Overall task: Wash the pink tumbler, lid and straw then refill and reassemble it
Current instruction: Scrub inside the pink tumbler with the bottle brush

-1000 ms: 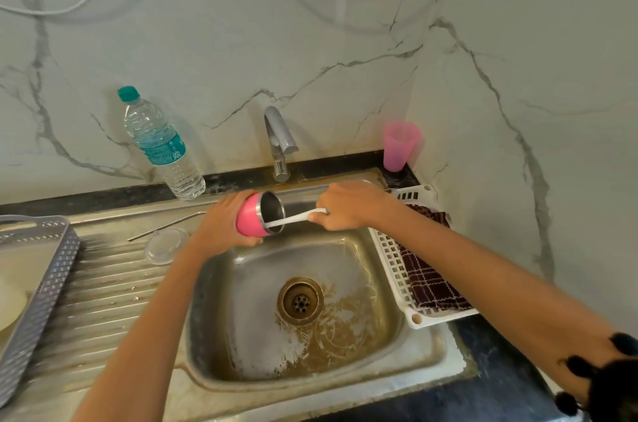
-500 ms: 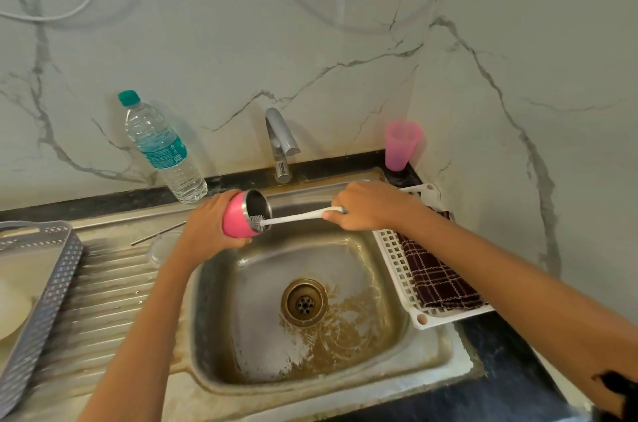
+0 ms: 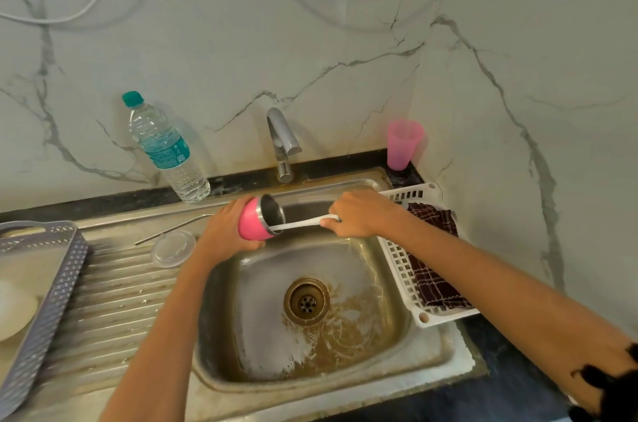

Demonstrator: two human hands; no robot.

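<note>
Head view: A person scrubs out a tumbler over a stained steel sink (image 3: 262,318).
Left hand: The left hand (image 3: 224,231) wraps round the base of the pink tumbler (image 3: 250,223), which lies tipped on its side above the sink's back edge, at 11 o'clock from the drain. Its steel mouth faces 3 o'clock, apparently to meet the brush and let drips fall into the basin.
Right hand: The right hand (image 3: 362,212), at 1 o'clock from the drain, is curled round the white handle of a brush (image 3: 303,223). The brush's far end enters the tumbler's mouth and the bristles are hidden inside.
Lid: The clear lid (image 3: 173,248) lies flat on the ribbed draining surface (image 3: 114,300), at 9 o'clock from the tumbler, beside the left wrist.
Straw: The metal straw (image 3: 172,228) lies just behind the lid. Both look parked, awaiting their wash.
Tap: The tap (image 3: 281,142) stands at 12 o'clock, with no stream visible.
Water bottle: The water bottle (image 3: 165,149) stands at 10 o'clock from the tumbler, probably for the refill.
Basket: The white basket (image 3: 397,262), at 3 o'clock, holds a checked cloth (image 3: 431,269).
Stage: Early, by the look of it. Rinsing, refilling and reassembly remain.
</note>
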